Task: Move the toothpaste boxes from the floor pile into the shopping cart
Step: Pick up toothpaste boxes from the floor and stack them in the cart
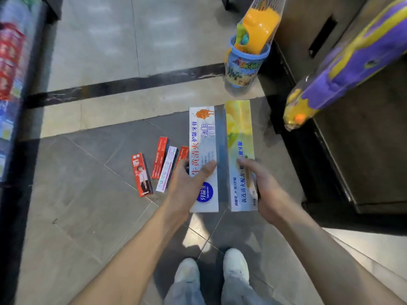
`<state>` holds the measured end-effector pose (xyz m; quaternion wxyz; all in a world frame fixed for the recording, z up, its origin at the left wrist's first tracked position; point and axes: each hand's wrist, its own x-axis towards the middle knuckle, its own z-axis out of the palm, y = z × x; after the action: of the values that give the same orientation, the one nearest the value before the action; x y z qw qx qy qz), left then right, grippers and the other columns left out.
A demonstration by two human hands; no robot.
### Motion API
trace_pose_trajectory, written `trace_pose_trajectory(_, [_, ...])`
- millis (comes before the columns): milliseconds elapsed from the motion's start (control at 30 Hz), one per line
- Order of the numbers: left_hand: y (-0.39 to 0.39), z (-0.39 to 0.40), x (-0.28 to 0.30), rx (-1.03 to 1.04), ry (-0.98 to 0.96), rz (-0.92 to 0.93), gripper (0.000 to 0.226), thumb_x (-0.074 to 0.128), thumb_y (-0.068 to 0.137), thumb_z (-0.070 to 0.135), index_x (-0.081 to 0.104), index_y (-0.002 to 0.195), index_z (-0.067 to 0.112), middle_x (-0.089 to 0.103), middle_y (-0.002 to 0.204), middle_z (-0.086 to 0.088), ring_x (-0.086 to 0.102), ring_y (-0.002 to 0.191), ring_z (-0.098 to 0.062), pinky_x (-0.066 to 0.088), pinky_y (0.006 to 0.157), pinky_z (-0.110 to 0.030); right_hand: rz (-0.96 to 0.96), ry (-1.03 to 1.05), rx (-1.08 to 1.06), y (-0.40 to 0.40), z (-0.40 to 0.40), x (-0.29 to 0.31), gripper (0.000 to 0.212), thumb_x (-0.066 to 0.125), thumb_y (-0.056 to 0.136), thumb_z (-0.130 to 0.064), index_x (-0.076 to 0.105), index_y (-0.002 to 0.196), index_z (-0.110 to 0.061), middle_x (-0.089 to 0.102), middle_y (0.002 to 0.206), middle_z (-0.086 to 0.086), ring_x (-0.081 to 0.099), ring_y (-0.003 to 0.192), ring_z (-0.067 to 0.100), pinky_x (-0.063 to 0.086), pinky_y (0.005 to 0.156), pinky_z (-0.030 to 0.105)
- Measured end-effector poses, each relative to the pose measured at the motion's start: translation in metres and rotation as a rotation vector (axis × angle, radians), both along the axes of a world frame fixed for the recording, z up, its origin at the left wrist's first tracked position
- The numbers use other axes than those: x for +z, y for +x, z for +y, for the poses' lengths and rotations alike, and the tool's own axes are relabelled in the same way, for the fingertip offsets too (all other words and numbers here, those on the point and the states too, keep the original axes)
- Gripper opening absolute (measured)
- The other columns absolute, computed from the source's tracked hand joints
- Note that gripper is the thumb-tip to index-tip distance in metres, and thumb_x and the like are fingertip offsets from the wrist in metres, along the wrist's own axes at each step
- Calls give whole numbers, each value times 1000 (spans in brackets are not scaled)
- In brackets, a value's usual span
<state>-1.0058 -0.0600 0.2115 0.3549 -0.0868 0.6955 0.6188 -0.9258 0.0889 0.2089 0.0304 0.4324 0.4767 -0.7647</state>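
My left hand (187,181) grips a white toothpaste box (203,137) with blue and red lettering, thumb across its front. My right hand (264,186) grips a yellow-green toothpaste box (239,128) beside it. Both boxes are held above the floor, side by side, long ends pointing away from me. On the grey tiles to the left lie several more boxes: a red box with a person's picture (142,175), a red box (159,157), a white-pink box (167,169) and another red box (182,154) partly behind my left hand. No shopping cart is in view.
A shelf of packaged goods (11,84) runs along the left edge. A dark display stand (352,161) stands at the right, with a netted bag of beach toys (248,47) and a purple-yellow toy (343,69) hanging from it. My shoes (211,269) are below.
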Motion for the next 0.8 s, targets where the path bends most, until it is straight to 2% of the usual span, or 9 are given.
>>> trace_pose_trajectory(67, [9,1,82,1,16,-6,46,79,79,37,57,116,21,76,102,-4,76,87,-26,61,81,-51,48,-16,17,9,4,86,67,76,69,-48,63,125,-14,71,117,19,71,95,33,59,75,47])
trace_pose_trajectory(133, [17,3,163,19,14,1,39,78,82,35,58,113,22,77,98,-3,76,84,-25,62,79,-49,96,-6,-3,19,11,172,59,76,72,-43,66,122,-13,72,114,20,70,96,35,58,79,48])
trace_pose_trajectory(233, [28,11,283,52,34,35,43,78,78,41,56,111,23,76,94,-1,76,82,-24,62,78,-50,162,-4,-39,32,17,296,51,80,76,-33,65,120,-12,73,110,18,71,91,33,59,76,45])
trace_pose_trajectory(333, [41,22,387,39,84,87,53,78,72,47,56,114,23,76,99,-1,75,87,-23,61,82,-50,226,36,-90,45,22,402,34,69,89,-27,65,118,-9,72,104,17,70,82,28,59,67,37])
trace_pose_trajectory(400, [50,29,442,28,116,119,58,78,69,50,56,115,24,76,104,0,75,92,-22,60,86,-50,240,77,-117,55,24,460,30,64,94,-25,65,120,-10,71,103,17,69,84,31,57,70,40])
trace_pose_trajectory(467, [63,33,487,-8,127,134,56,78,72,50,54,117,25,75,106,0,75,89,-20,62,79,-45,253,119,-125,70,20,506,33,65,93,-27,65,123,-13,73,111,17,71,94,37,59,75,43])
trace_pose_trajectory(567, [79,37,536,-55,174,177,43,75,85,39,54,119,22,74,102,4,75,79,-11,58,58,-23,254,186,-200,95,11,559,24,61,97,-24,66,117,-12,77,101,13,75,88,29,61,78,43])
trace_pose_trajectory(633, [90,36,560,-117,203,189,41,75,86,35,55,119,20,74,101,5,74,76,-5,53,54,-16,236,234,-259,115,0,582,24,60,97,-24,66,116,-10,76,101,16,74,86,30,57,84,46])
trace_pose_trajectory(800, [116,27,594,-390,254,214,38,77,85,36,55,114,24,75,101,5,75,80,-11,58,64,-25,214,260,-493,173,-36,613,29,63,95,-27,64,118,-8,74,107,21,71,95,36,53,93,55])
